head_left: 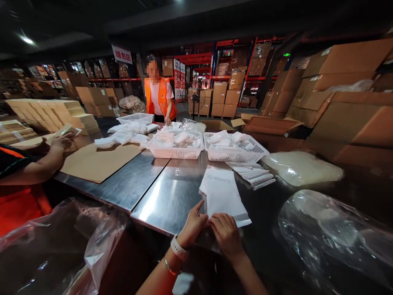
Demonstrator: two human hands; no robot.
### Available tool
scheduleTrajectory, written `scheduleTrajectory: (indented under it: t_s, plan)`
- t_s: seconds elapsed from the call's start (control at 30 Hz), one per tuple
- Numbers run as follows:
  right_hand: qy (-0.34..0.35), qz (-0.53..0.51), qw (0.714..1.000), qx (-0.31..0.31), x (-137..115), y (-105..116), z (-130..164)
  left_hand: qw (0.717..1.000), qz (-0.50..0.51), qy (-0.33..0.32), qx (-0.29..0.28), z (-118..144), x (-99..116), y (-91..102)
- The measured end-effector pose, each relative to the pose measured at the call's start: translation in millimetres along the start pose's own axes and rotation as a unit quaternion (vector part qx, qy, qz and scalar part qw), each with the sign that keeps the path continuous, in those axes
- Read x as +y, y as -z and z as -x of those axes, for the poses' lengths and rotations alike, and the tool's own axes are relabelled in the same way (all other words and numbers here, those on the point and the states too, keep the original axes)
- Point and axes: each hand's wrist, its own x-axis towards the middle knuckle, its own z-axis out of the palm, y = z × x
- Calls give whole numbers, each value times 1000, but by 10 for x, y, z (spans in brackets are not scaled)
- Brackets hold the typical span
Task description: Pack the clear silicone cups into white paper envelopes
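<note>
Both hands meet on the white bag's (223,196) near edge at six o'clock: left hand (194,225) and right hand (226,233) pinching it on the steel desk (167,196).

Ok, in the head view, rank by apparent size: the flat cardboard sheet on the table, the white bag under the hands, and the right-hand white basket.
1. Cardboard sheet, largest.
2. and 3. White basket and white bag look alike in spread; the bag lies nearer the camera, so I cannot rank them.

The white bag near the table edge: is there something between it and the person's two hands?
Nothing visible. The left hand and right hand both rest on the near end of the white bag.
</note>
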Motion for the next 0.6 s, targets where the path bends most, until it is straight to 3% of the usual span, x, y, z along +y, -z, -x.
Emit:
scheduleTrajectory:
  t_s: [0.17,0.37,0.47,0.6]
  plan:
    - [18,41,999,6,-51,-42,-18,1000,-4,-7,-14,-13,-2,-9]
    - [-12,45,998,-47,-7,-91,6,999,-30,-12,30,-23,-34,-33]
    - [-68,-36,995,-65,16,-81,21,997,-53,-26,51,-46,-71,-28]
    - [-206,-188,960,33,104,7,119,997,-53,-33,55,-58,-99,-9]
